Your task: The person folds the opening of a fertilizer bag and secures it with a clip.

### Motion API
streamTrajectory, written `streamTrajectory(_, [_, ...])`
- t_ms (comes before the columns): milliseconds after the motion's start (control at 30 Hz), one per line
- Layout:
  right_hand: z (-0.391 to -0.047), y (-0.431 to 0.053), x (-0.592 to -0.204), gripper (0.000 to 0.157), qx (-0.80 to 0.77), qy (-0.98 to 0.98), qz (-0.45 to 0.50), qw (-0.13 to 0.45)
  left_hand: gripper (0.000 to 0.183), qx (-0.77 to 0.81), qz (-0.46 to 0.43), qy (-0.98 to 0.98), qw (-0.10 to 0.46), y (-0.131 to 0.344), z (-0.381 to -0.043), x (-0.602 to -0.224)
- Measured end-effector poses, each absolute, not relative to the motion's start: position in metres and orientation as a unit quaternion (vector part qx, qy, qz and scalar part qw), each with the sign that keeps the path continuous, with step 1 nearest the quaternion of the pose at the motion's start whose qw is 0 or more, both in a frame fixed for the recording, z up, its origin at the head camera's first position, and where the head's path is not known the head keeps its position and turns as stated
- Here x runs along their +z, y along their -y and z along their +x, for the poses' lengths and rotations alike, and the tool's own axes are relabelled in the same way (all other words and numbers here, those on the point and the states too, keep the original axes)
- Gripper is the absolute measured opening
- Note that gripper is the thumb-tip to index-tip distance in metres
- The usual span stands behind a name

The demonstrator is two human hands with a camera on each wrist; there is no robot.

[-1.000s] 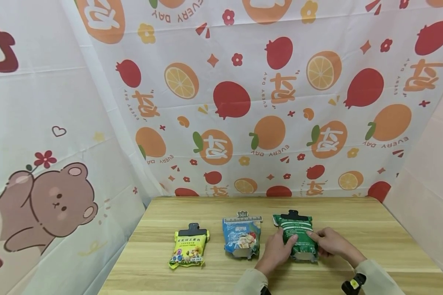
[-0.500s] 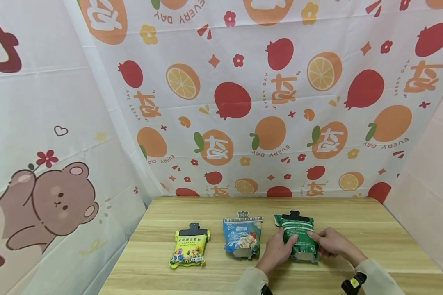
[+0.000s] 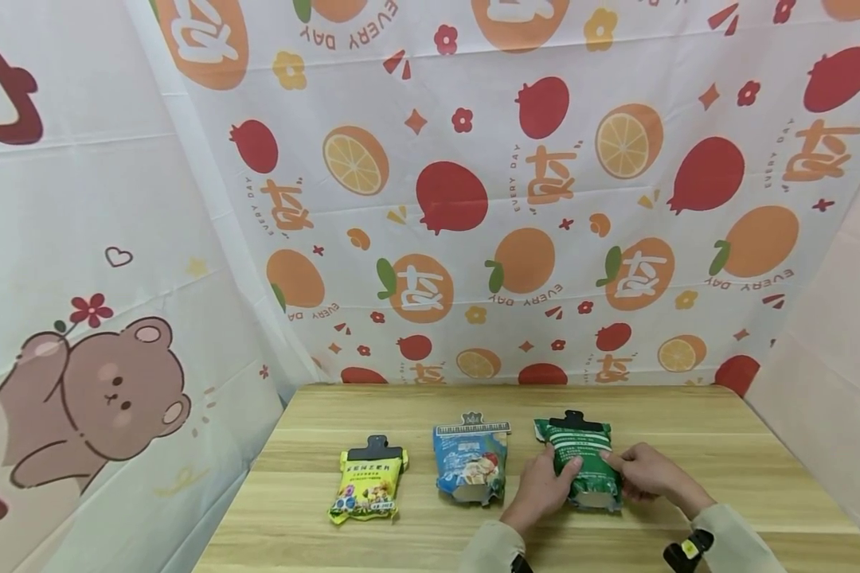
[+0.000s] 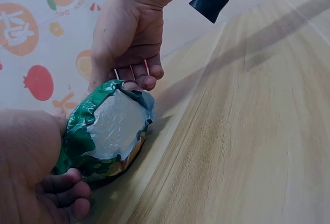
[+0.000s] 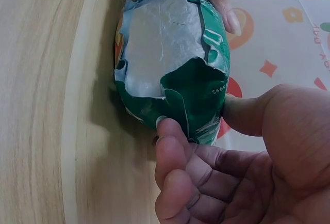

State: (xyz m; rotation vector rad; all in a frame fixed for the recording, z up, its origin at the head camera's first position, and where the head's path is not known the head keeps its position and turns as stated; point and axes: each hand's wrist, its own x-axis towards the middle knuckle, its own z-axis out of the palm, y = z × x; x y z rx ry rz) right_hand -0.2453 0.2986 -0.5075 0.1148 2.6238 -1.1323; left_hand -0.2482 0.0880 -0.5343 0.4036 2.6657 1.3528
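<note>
Between the two hands is a green printed bag (image 3: pixel 593 477), with a black clip (image 3: pixel 576 422) across its far end. The left hand (image 3: pixel 545 485) grips the bag's left side, thumb lying on the front. The right hand (image 3: pixel 648 471) pinches the opposite side, its thumb on top and the other fingers tucked at the edge. Seen from the left wrist, the bag's near end (image 4: pixel 118 123) shows a pale, block-like face framed by crumpled green film. In the right wrist view, the right hand's lower fingers (image 5: pixel 172 195) curl beneath the bag, close to the tabletop.
A blue bag (image 3: pixel 471 465) with a silver, ruler-marked clip (image 3: pixel 471 426) lies left of the green one. Farther left is a yellow bag (image 3: pixel 367 487) with a black clip (image 3: pixel 375 448). The wooden table (image 3: pixel 294 525) meets a fruit-print cloth (image 3: pixel 451 263) behind.
The green bag and both hands have shifted slightly to the right, the grip unchanged. The blue and yellow bags stay in place.
</note>
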Motion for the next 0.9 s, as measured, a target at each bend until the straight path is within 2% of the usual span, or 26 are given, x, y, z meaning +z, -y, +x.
streamTrajectory(533, [-0.244,-0.301,-0.505,0.05,-0.391,-0.907,0.062,0.147,0.078,0.47,0.127,-0.869,0.087,-0.091,-0.248,-0.535])
streamTrajectory(700, [-0.245,-0.305,-0.501,0.047,-0.402,-0.902,0.058,0.145,0.073,0.479,0.126,-0.864,0.083,-0.082,-0.249,-0.528])
streamTrajectory(800, [-0.249,-0.313,-0.491,0.042,-0.401,-0.91,0.038,0.097,0.065,0.496,0.125,-0.856,0.071,-0.072,-0.249,-0.514])
streamTrajectory(900, [-0.253,-0.319,-0.469,0.038,-0.36,-0.933,0.007,-0.005,0.056,0.503,0.13,-0.854,0.037,-0.059,-0.249,-0.495])
